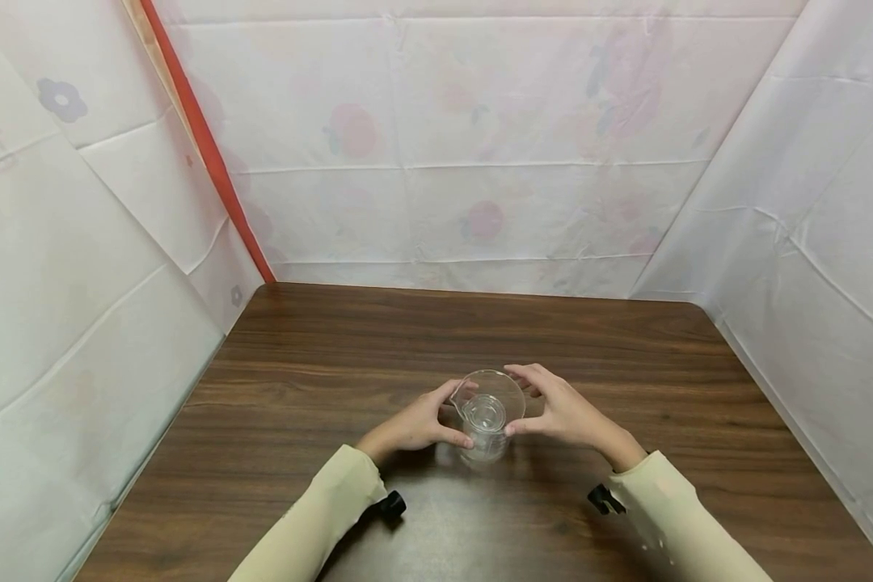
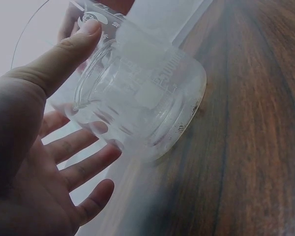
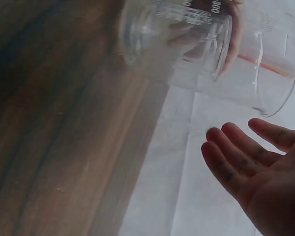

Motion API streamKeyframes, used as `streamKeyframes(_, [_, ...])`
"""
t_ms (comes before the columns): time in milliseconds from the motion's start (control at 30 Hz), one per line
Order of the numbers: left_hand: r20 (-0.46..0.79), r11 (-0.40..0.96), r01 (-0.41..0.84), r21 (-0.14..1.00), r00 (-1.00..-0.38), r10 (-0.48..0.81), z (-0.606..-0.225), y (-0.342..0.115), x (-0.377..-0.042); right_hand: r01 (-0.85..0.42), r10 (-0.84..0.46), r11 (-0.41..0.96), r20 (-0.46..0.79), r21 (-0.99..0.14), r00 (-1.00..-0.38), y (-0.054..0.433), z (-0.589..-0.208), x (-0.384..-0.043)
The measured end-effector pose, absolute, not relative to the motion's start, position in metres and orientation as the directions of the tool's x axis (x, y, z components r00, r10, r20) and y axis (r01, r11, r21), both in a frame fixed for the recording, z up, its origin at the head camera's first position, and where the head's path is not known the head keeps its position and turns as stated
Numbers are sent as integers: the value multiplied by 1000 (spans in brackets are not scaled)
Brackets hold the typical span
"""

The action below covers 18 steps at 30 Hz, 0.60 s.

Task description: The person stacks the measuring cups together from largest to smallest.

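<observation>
A large clear glass beaker (image 1: 512, 394) with a pouring lip stands upright on the brown wooden table. Nested inside is a smaller clear glass vessel (image 1: 486, 415), its round rim below the beaker's own. White printed markings show through the glass in both wrist views. My left hand (image 1: 420, 420) holds the beaker from the left, thumb (image 2: 64, 56) across the near side and fingers spread along the far side. On the right, my right hand (image 1: 569, 411) is spread beside the beaker, thumb tip right at its wall; in the right wrist view its fingers (image 3: 241, 157) are apart from the glass.
The dark wood-grain table (image 1: 320, 347) has white patterned cloth (image 1: 436, 137) hanging behind it and along both sides. A red strip (image 1: 207, 145) runs down the back left corner. Black wrist devices (image 1: 390, 507) sit at both pale sleeves (image 1: 327, 501).
</observation>
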<state>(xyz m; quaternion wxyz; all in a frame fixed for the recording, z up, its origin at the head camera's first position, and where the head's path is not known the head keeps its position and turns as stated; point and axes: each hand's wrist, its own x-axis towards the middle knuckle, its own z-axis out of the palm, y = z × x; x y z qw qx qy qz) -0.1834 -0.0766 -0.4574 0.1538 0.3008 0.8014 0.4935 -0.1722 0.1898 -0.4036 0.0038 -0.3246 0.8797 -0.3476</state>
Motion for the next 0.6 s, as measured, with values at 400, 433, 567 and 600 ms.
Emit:
streamKeyframes(400, [47,352,339,873,-775,630,-458,-77,-183,-518,-589,515,158,-683,-793,186,-427,-167])
streamKeyframes(433, [48,352,340,872,-775,630,-458,-77,-183,-505,-580,518,151,-691,-801,185,-430,-166])
streamKeyframes(567, [55,352,345,870,-778,626,-457,-77,-182,-464,-555,502,140,-729,-820,181,-437,-163])
streamKeyframes(600, [54,352,344,870,-778,625,-457,-77,-182,-461,-551,494,144,-737,-822,181,-438,-163])
